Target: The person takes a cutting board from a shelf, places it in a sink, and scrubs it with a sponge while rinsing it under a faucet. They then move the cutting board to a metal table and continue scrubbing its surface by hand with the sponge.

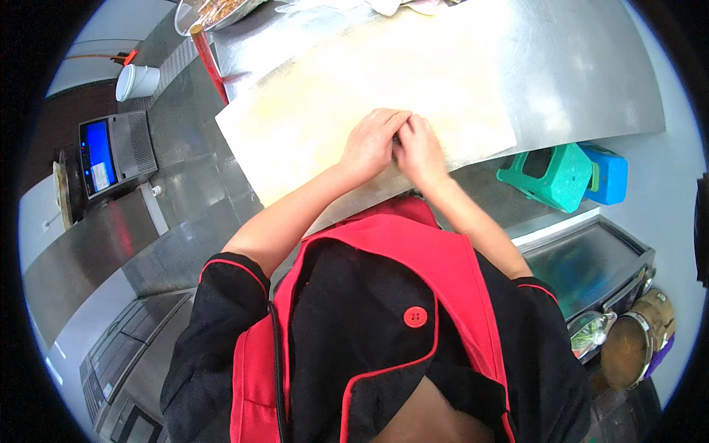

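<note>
My left hand (370,141) and my right hand (422,148) meet over the near part of a large pale cutting board (310,111). Their fingers are curled inward and the fingertips touch or overlap. A small dark spot shows in the gap between them. Whether anything is held there I cannot tell, since the fingers cover it. The board rests on a stainless steel table (587,77), its surface washed out by glare.
At the far left are a bowl of food (221,12) and a red-handled tool (207,61). A white bucket (138,82) stands on the left. To the right are a green plastic stool (559,177), a blue plastic item (612,174), a dark-topped unit (592,266) and a round pot (626,351).
</note>
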Tool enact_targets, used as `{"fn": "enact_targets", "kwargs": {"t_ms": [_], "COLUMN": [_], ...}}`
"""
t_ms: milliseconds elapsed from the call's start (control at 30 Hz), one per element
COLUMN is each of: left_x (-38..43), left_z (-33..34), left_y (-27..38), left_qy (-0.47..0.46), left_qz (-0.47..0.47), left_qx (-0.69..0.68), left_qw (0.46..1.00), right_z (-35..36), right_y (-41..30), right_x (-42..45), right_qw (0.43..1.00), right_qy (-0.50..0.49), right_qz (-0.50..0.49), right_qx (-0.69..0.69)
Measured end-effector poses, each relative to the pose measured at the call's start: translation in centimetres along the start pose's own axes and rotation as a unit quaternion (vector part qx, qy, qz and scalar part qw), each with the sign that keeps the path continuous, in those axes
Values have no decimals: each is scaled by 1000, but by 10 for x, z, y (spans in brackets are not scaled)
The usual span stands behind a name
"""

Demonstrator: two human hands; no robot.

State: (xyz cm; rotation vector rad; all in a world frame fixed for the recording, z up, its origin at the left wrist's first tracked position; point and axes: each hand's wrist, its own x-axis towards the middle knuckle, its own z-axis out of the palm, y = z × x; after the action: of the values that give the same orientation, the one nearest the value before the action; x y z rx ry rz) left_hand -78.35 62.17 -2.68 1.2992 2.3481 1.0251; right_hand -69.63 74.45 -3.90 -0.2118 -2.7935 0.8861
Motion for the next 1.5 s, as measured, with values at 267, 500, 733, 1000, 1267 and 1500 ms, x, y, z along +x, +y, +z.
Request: {"fn": "enact_targets", "kwargs": {"t_ms": [267,500,733,1000,1267,1500], "left_x": [30,-3,12,38,52,13], "left_z": [7,-14,6,12,30,-11], "left_y": [28,-1,19,-10,-7,-31], "left_qy": [93,44,61,-95,-152,-120], "left_qz": [27,-4,97,92,171,167], "left_qx": [-12,-4,-16,-44,61,38], "left_qw": [995,999,993,990,972,978], "right_z": [-62,-12,-27,-47,-5,-3], "right_y": [87,2,41,30,-3,-8], "right_x": [-6,-3,-6,-9,-40,-29], "right_qw": [971,999,997,1000,983,996], "right_qy": [159,19,30,16,107,58], "right_qz": [132,23,69,-1,101,62], "right_qx": [-118,38,-26,-21,-108,-26]}}
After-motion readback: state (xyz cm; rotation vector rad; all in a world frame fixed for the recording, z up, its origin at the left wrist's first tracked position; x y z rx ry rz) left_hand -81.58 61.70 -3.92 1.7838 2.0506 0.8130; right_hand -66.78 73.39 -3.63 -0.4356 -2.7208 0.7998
